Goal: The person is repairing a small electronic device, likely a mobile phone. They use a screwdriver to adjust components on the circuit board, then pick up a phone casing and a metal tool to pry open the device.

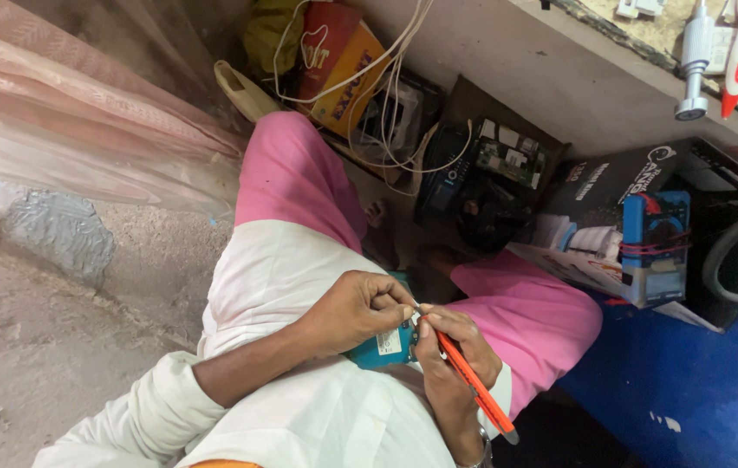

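My left hand [353, 310] grips a small teal electronic part [383, 345] with a white label, held over my lap. My right hand [454, 355] holds an orange-handled screwdriver [473, 381], its tip pointing at the top edge of the teal part where the fingers of both hands meet. The handle runs down along my right wrist. Most of the teal part is hidden under my fingers. I sit with pink trousers [295, 173] and a white shirt [282, 269].
A box of circuit boards and black parts [490, 173] stands ahead of my knees, with white cables [386, 78] above. An open carton with a blue device [653, 243] sits on the right on a blue surface [689, 381]. Bare concrete floor [31, 347] lies left.
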